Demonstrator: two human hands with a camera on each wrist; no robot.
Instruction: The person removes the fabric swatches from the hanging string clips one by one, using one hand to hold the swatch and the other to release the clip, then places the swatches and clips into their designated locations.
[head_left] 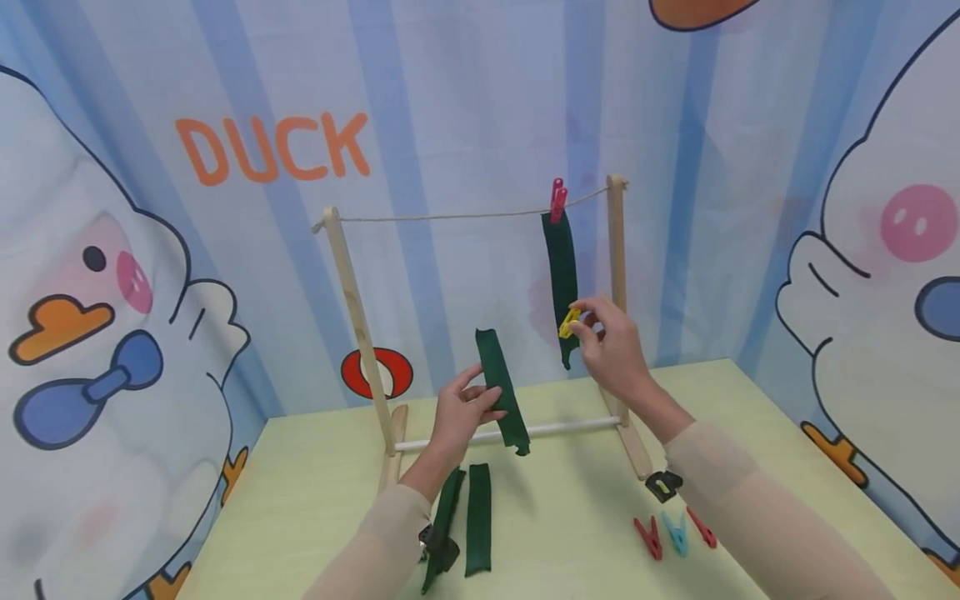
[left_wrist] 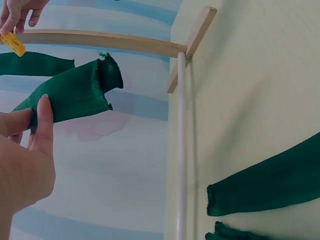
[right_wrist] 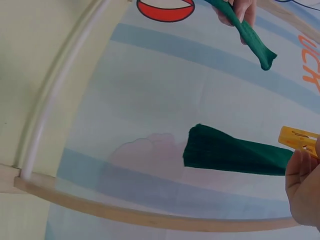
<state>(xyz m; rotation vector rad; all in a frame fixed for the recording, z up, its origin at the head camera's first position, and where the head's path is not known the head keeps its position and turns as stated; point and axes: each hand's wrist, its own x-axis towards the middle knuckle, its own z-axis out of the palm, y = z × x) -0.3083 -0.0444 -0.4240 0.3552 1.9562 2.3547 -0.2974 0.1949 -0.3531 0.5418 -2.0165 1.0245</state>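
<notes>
**Green strip (head_left: pixel 502 379) in left hand (head_left: pixel 459 414), yellow peg (head_left: pixel 567 323) in right hand (head_left: pixel 613 346)**

Green strip: in mid-air, tilted, lower than the cord (head_left: pixel 450 217) and to the left of the hung strip (head_left: pixel 561 258). Pinched partway along between left thumb and fingers, both ends free. Lower end gaping and ragged-edged in left wrist view.

Yellow peg: pinched between right thumb and fingers, in front of the hung strip's lower part in head view. Contact with cloth: cannot tell. Spread of its jaws: cannot tell.

Hung strip: fixed at cord by 1 red peg (head_left: pixel 557 200), dangling loose. On table (head_left: pixel 570 533): 2 loose strips (head_left: pixel 478 521), plus 3 spare pegs (head_left: pixel 675 533), 2 red and 1 blue.

Handling, by judgement: cloth, light, soft, limp lengthwise. Unlikely to slip from a light pinch; not fragile, though liable to fray at cut ends. Prone to fold or twist. Best taken near the top edge, fingertips flat, with a bare margin beside the grip. At mid-length, less control over either end. Yellow peg probably stiff, smooth, springy; best squeezed at the tail ends.
</notes>
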